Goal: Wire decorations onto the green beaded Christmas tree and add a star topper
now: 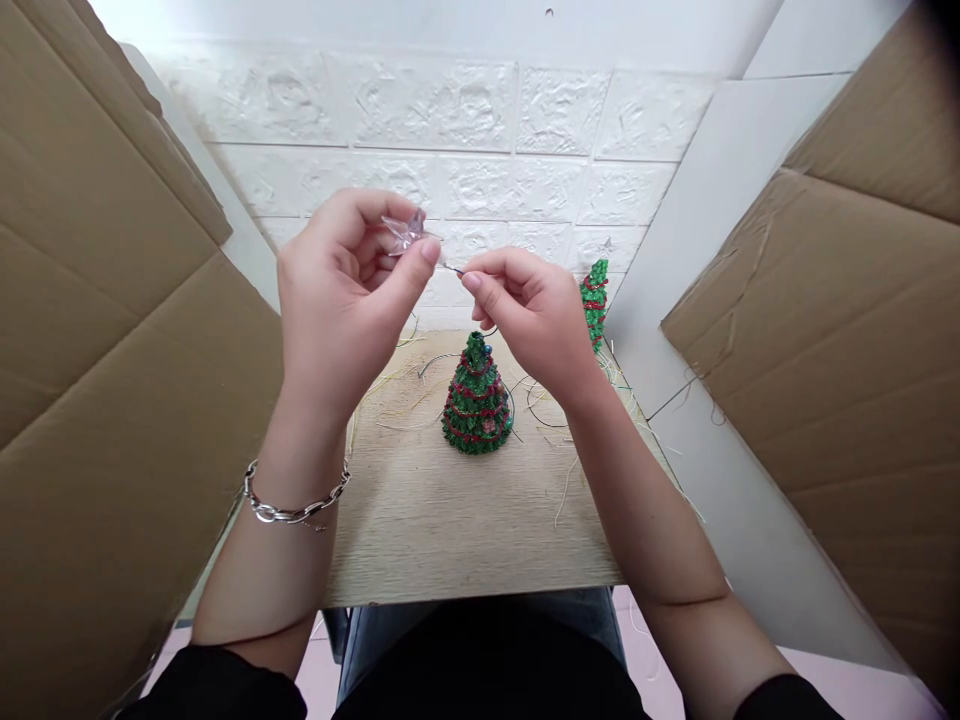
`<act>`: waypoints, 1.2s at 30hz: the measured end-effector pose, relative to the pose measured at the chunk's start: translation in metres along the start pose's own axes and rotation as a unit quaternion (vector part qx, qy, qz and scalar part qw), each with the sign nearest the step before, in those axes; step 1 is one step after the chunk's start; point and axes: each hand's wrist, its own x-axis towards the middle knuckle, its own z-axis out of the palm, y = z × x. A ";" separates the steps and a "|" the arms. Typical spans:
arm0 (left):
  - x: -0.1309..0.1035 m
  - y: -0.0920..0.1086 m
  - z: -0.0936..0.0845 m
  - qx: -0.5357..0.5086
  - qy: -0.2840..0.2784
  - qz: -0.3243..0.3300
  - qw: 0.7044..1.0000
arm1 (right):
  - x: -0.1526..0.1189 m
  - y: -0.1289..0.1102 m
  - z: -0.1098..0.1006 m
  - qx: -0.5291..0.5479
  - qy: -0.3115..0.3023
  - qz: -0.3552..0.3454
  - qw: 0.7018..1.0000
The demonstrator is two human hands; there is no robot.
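My left hand (349, 290) is raised over the table, its thumb and fingers closed on a clear, faceted star ornament (407, 233). Close by on the right, my right hand (529, 310) pinches a thin dark wire (456, 269) that runs toward the base of the star. Below and between the hands, a small green Christmas tree (478, 405) stands upright on the table, wound with red garland and dotted with small ornaments. No star shows on its tip. Neither hand touches this tree.
A second decorated tree (595, 305), topped with a clear star, stands behind my right hand. Loose wires and pale strands lie across the wooden table (450, 540). Cardboard panels rise at left (112, 400) and right (847, 350); a white brick-patterned wall (465, 110) closes the back.
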 end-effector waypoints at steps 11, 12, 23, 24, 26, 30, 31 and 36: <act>0.000 0.000 -0.004 -0.002 -0.048 -0.082 0.995 | -0.002 -0.002 0.006 -0.019 0.057 -0.035 0.998; -0.001 -0.001 -0.004 0.001 -0.051 -0.083 0.995 | -0.002 -0.002 0.007 -0.022 0.059 -0.039 0.997; -0.001 0.002 -0.005 -0.056 -0.109 -0.140 0.983 | 0.000 -0.003 -0.002 -0.037 0.022 -0.061 0.997; 0.000 0.001 -0.005 -0.049 -0.109 -0.135 0.984 | 0.000 -0.004 -0.003 -0.042 0.017 -0.053 0.998; 0.000 -0.001 -0.005 -0.038 -0.101 -0.127 0.986 | -0.001 -0.007 -0.004 -0.054 0.007 -0.035 0.998; 0.001 -0.010 -0.002 -0.038 -0.091 -0.124 0.987 | 0.002 -0.007 -0.006 -0.077 -0.021 -0.033 0.996; 0.002 -0.012 -0.002 -0.034 -0.089 -0.122 0.988 | 0.003 -0.006 -0.007 -0.085 -0.028 -0.032 0.996; 0.000 -0.022 -0.001 0.027 -0.053 -0.094 0.994 | 0.005 0.001 -0.016 -0.093 -0.042 0.010 0.995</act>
